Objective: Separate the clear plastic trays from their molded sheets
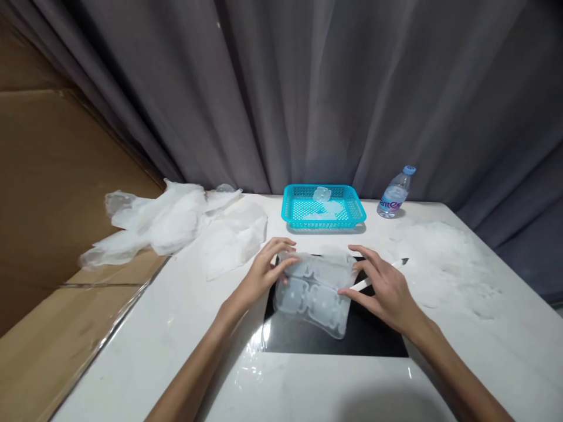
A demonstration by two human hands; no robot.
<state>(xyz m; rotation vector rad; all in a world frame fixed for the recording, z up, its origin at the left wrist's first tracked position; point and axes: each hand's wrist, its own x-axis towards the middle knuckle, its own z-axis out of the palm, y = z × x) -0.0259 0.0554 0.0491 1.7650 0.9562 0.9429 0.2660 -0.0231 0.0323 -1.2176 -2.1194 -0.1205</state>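
Note:
A translucent moulded plastic sheet (pixel 328 305) with rounded panel shapes is held tilted above a black mat (pixel 378 340). My left hand (pixel 275 264) pinches its upper left edge between thumb and fingers. At the right edge, my right hand (pixel 382 284) grips the sheet with thumb and fingertips. A slim white-handled tool (pixel 363 285) also lies in my right hand; its dark pointed tip sticks out past the back of the hand. Whether that tip is a blade or a brush is too small to tell.
Behind the sheet stands a turquoise basket (pixel 323 225) with several translucent pieces in it. A water bottle (pixel 394 193) is at the back right, near a spread of whitish translucent material (pixel 448 264). Crumpled translucent sheets (pixel 171 217) lie left, beside cardboard (pixel 65 316). A grey curtain (pixel 281 88) hangs behind.

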